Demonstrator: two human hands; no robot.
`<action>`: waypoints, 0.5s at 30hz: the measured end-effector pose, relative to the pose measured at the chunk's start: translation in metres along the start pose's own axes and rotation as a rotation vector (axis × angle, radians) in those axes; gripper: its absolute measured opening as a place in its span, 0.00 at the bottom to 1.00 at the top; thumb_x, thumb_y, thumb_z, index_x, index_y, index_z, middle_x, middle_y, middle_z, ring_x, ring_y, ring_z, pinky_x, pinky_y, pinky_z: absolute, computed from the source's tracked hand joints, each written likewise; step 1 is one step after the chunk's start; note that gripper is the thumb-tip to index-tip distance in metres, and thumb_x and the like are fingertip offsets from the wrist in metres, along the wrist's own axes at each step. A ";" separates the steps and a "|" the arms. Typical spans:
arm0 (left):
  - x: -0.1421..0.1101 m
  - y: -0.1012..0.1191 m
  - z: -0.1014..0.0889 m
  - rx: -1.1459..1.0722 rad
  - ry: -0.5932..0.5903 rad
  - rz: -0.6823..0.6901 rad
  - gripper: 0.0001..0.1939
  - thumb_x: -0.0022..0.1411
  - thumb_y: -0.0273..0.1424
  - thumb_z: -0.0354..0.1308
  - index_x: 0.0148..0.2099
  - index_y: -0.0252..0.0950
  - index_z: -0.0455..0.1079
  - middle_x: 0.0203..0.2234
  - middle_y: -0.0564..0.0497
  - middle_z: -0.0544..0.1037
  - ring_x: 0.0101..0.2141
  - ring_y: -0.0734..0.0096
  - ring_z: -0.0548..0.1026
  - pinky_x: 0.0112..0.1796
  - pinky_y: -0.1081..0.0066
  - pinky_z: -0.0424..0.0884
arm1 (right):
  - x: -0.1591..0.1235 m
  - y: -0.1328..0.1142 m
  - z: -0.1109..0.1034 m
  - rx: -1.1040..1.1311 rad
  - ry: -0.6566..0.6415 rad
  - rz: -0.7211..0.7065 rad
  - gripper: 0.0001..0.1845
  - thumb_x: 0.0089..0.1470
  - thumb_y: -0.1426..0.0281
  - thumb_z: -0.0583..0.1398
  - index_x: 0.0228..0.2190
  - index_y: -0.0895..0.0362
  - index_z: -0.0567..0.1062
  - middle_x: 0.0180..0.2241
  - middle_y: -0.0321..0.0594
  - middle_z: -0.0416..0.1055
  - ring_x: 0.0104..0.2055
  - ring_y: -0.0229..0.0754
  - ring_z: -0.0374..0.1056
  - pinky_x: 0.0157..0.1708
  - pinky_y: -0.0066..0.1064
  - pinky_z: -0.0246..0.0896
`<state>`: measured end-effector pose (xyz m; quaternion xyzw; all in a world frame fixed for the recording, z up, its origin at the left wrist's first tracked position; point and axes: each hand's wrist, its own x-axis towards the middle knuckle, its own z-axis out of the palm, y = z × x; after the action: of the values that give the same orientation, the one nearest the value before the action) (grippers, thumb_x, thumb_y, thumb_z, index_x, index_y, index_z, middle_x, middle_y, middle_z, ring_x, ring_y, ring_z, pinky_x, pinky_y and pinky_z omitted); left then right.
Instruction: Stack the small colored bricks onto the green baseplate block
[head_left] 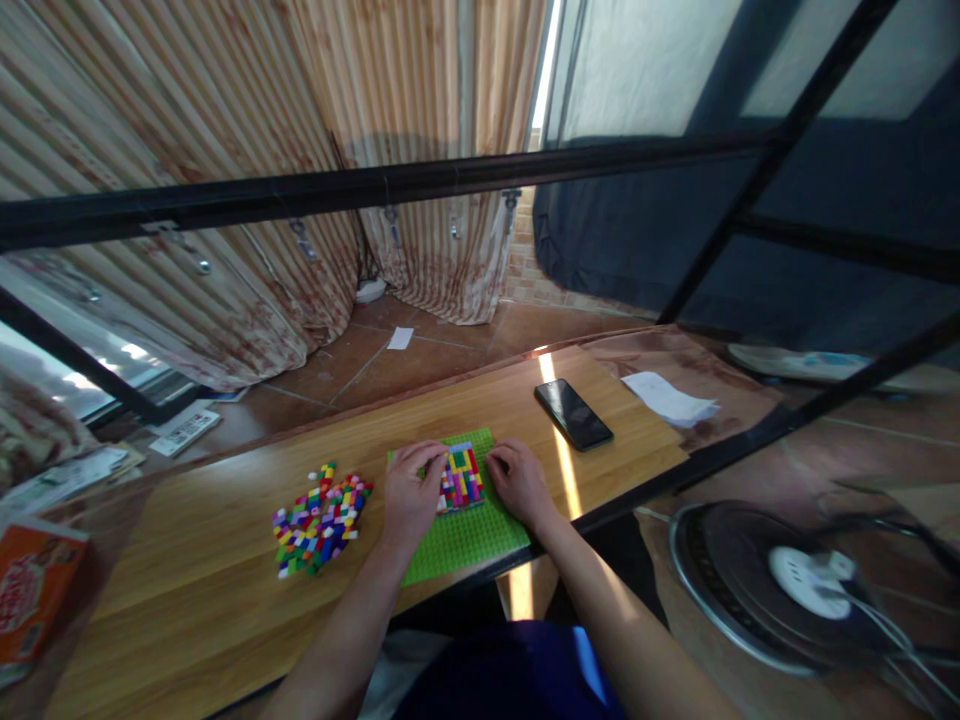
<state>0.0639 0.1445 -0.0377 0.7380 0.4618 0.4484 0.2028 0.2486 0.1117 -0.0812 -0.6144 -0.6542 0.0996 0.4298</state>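
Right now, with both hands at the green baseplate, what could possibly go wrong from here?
The pile of loose bricks lies beside the left hand, so a sideways brush might scatter it. The green baseplate has its near right corner close to the edge of the table; a pull toward the body could perhaps slide it over.

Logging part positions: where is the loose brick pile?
In the head view, the loose brick pile lies on the wooden table, left of the left hand and the green baseplate.
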 end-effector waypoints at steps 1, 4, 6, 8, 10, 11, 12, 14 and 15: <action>0.000 0.000 0.000 -0.005 -0.003 0.002 0.08 0.61 0.33 0.56 0.37 0.40 0.77 0.36 0.49 0.79 0.41 0.65 0.75 0.46 0.62 0.69 | 0.000 0.000 0.000 0.001 0.003 0.005 0.09 0.57 0.73 0.56 0.27 0.55 0.74 0.33 0.42 0.71 0.38 0.41 0.66 0.39 0.32 0.60; 0.000 0.001 0.000 -0.006 -0.004 -0.004 0.09 0.61 0.33 0.56 0.37 0.40 0.77 0.36 0.49 0.79 0.40 0.65 0.75 0.46 0.61 0.69 | 0.000 -0.001 0.000 -0.003 0.003 0.015 0.09 0.57 0.73 0.56 0.27 0.55 0.74 0.33 0.41 0.71 0.38 0.41 0.66 0.39 0.31 0.60; 0.001 0.001 0.000 -0.006 -0.001 -0.013 0.09 0.61 0.34 0.55 0.37 0.40 0.77 0.35 0.49 0.79 0.40 0.65 0.75 0.46 0.61 0.69 | 0.000 -0.002 0.000 -0.004 0.002 0.017 0.09 0.57 0.73 0.56 0.27 0.55 0.74 0.32 0.41 0.71 0.38 0.41 0.66 0.40 0.31 0.60; 0.001 0.001 0.001 -0.016 -0.006 -0.024 0.10 0.61 0.34 0.55 0.37 0.40 0.77 0.35 0.49 0.79 0.40 0.65 0.75 0.46 0.62 0.70 | 0.000 -0.003 -0.001 -0.002 0.000 0.015 0.09 0.57 0.73 0.56 0.27 0.55 0.74 0.32 0.41 0.71 0.38 0.41 0.66 0.40 0.31 0.60; 0.001 0.001 0.002 -0.031 -0.015 -0.036 0.10 0.61 0.34 0.55 0.37 0.40 0.77 0.36 0.49 0.79 0.41 0.64 0.75 0.46 0.62 0.70 | 0.001 -0.003 -0.001 -0.002 -0.002 0.016 0.10 0.57 0.73 0.56 0.27 0.55 0.74 0.32 0.41 0.71 0.38 0.41 0.65 0.40 0.31 0.60; 0.001 0.001 0.003 -0.037 -0.019 -0.041 0.10 0.61 0.34 0.55 0.37 0.40 0.77 0.36 0.48 0.79 0.41 0.64 0.75 0.46 0.62 0.69 | 0.001 -0.003 -0.001 -0.002 -0.003 0.017 0.10 0.57 0.73 0.56 0.26 0.56 0.74 0.32 0.41 0.71 0.38 0.41 0.65 0.40 0.31 0.60; 0.000 0.001 0.003 -0.041 -0.022 -0.043 0.10 0.61 0.35 0.55 0.37 0.40 0.78 0.37 0.48 0.79 0.41 0.64 0.75 0.47 0.62 0.69 | 0.001 -0.003 -0.001 -0.001 -0.002 0.019 0.10 0.57 0.73 0.56 0.26 0.56 0.74 0.33 0.41 0.71 0.38 0.41 0.65 0.40 0.31 0.60; 0.000 0.001 0.004 -0.040 -0.021 -0.049 0.11 0.61 0.35 0.54 0.37 0.40 0.78 0.37 0.48 0.79 0.41 0.64 0.75 0.47 0.61 0.69 | 0.001 -0.003 -0.001 0.001 -0.002 0.021 0.10 0.57 0.73 0.56 0.27 0.56 0.74 0.33 0.41 0.71 0.38 0.41 0.65 0.40 0.31 0.60; 0.000 0.001 0.004 -0.038 -0.019 -0.052 0.11 0.61 0.35 0.55 0.37 0.40 0.78 0.37 0.48 0.79 0.41 0.64 0.75 0.47 0.61 0.69 | 0.001 -0.003 0.000 0.003 -0.002 0.022 0.10 0.57 0.73 0.56 0.27 0.56 0.74 0.33 0.41 0.71 0.38 0.41 0.65 0.40 0.31 0.60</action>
<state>0.0672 0.1443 -0.0394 0.7260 0.4704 0.4444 0.2328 0.2468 0.1117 -0.0785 -0.6206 -0.6478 0.1061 0.4290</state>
